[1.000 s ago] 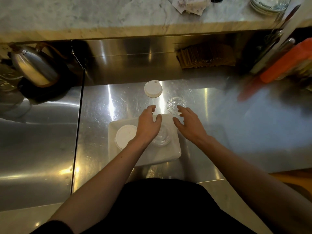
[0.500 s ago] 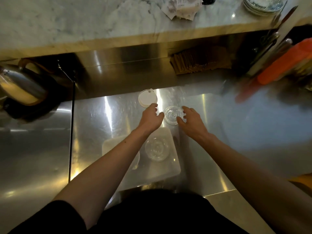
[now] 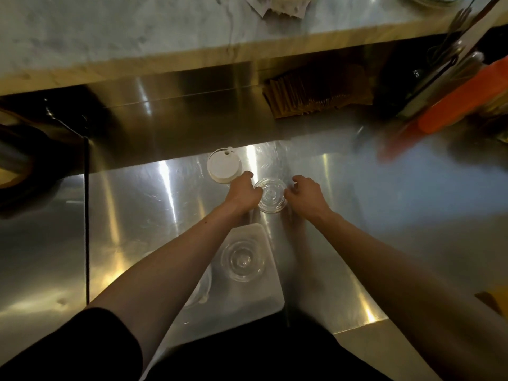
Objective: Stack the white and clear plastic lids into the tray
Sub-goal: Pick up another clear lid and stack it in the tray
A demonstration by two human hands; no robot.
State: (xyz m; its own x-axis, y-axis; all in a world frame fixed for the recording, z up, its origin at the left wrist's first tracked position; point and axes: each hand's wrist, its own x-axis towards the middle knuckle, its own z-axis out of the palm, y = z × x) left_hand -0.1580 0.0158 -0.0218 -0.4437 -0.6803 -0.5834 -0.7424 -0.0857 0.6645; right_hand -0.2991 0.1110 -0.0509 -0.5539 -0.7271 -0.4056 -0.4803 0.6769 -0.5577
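A clear plastic lid point(image 3: 270, 195) lies on the steel counter, just beyond the white tray point(image 3: 268, 299). My left hand point(image 3: 243, 192) curls against its left edge and my right hand point(image 3: 306, 195) against its right edge, so both hold it between them. A white lid point(image 3: 223, 169) with a small tab lies on the counter to the upper left, touching my left fingertips. Inside the tray sits another clear lid point(image 3: 243, 259). My left forearm hides the tray's left part, where only a pale sliver of a lid point(image 3: 203, 288) shows.
The steel counter point(image 3: 154, 215) has a dark seam point(image 3: 87, 215) at the left. A marble shelf point(image 3: 137, 37) overhangs the back. Brown paper sleeves point(image 3: 316, 97) sit under it. An orange object point(image 3: 461, 97) and utensils crowd the right.
Both hands reached forward from above the tray to the clear lid beyond it and closed on its two sides. The view tilted, so the tray now sits lower in frame.
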